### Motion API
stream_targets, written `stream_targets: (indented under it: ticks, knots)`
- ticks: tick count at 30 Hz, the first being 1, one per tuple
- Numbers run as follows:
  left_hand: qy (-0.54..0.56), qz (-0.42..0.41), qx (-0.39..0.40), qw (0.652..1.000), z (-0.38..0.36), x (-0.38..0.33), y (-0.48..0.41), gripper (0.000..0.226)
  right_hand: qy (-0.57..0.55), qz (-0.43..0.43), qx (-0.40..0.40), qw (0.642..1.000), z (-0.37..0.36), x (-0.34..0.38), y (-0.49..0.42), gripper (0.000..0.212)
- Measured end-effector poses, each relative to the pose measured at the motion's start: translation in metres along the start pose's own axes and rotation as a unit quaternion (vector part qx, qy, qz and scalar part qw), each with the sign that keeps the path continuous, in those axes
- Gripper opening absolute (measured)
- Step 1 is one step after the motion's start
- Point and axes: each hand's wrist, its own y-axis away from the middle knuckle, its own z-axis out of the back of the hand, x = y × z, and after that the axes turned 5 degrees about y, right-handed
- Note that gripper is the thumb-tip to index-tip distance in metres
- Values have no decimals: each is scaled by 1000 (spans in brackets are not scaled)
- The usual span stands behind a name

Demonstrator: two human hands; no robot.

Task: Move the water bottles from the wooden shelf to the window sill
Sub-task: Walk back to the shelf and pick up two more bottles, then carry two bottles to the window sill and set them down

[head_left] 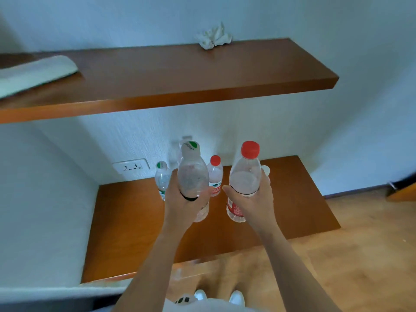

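Head: L hand (180,206) grips green-cap bottle (192,176), R hand (255,203) red-cap (246,174) (upright).

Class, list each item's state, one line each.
Near green-capped bottle: capped, held by left hand.
Near red-capped bottle: capped, held by right hand.
Far green-capped bottle: capped, upright on lower shelf.
Far red-capped bottle: capped, upright on lower shelf.
White cloth: crumpled on upper shelf.

We cannot read any text: the small print on the green-and-white cap (191,148) and the white characters on the red label (233,208) are too blurred.
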Motion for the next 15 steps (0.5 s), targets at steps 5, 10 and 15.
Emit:
stream_targets:
  ticks: [5, 10, 15]
  knots:
    - [-5, 13, -47, 999, 33, -4, -1, 81, -18, 18, 35, 999, -29, 14, 2, 72]
    - [-15, 52, -98, 994, 71, -1, 7, 69, -42, 39, 101, 993, -63, 30, 5, 84]
    - [-6, 67, -163, 984, 110, 2, 28, 64, -37, 79, 178, 980, -103, 40, 5, 69]
